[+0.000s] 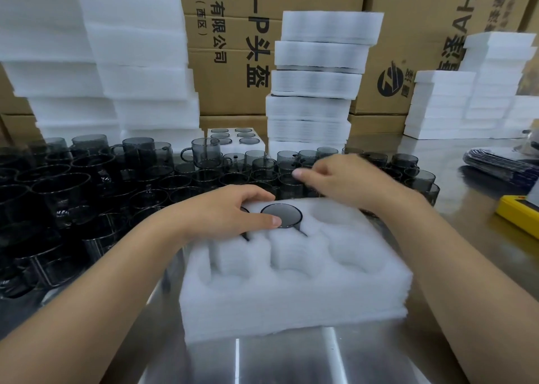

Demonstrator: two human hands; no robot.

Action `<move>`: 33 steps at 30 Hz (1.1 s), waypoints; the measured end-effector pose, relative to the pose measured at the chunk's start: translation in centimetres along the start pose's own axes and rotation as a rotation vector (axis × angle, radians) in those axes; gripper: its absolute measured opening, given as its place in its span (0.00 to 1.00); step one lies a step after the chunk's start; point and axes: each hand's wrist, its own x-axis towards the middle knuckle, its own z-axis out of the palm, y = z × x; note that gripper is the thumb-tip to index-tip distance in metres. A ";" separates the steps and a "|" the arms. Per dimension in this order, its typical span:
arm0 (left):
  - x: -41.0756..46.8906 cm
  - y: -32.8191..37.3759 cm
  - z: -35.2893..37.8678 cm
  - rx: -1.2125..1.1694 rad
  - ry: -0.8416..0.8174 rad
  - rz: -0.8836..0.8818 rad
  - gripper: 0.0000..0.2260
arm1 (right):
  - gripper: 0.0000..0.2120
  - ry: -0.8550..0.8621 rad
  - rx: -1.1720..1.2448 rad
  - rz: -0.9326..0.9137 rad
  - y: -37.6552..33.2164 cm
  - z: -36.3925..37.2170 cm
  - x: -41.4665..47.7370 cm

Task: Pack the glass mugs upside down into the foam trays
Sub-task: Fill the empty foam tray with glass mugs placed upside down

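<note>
Resting spread on the foam tray (291, 290), the left grip (233, 217) touches with its thumb the upside-down mug (284, 214) seated just to its right. Farther right, the right grip (350, 182) hovers over loose mugs (256, 162) behind the tray; blur hides whether it pinches anything.

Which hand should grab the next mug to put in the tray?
Probably the right hand: it reaches over the loose mugs behind the foam tray. The left hand rests on the tray, touching a packed mug.

mugs (87, 185) crowd left, foam tray (291, 290) central
</note>
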 end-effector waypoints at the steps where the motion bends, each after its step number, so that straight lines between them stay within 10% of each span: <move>1: 0.0 0.0 0.0 0.004 0.003 -0.003 0.22 | 0.24 0.078 -0.087 0.062 0.4 -0.7 0.0; 9: -0.1 0.1 0.0 0.042 0.015 -0.006 0.24 | 0.02 -0.183 -0.397 0.560 3.9 -4.1 -0.9; 22: -0.1 0.1 -0.1 0.058 0.016 0.008 0.26 | 0.12 -0.420 -0.491 0.496 5.1 -3.2 -0.1; 33: -0.4 0.4 0.0 0.068 0.021 -0.001 0.24 | 0.05 0.048 -0.105 0.345 2.1 -4.1 -1.3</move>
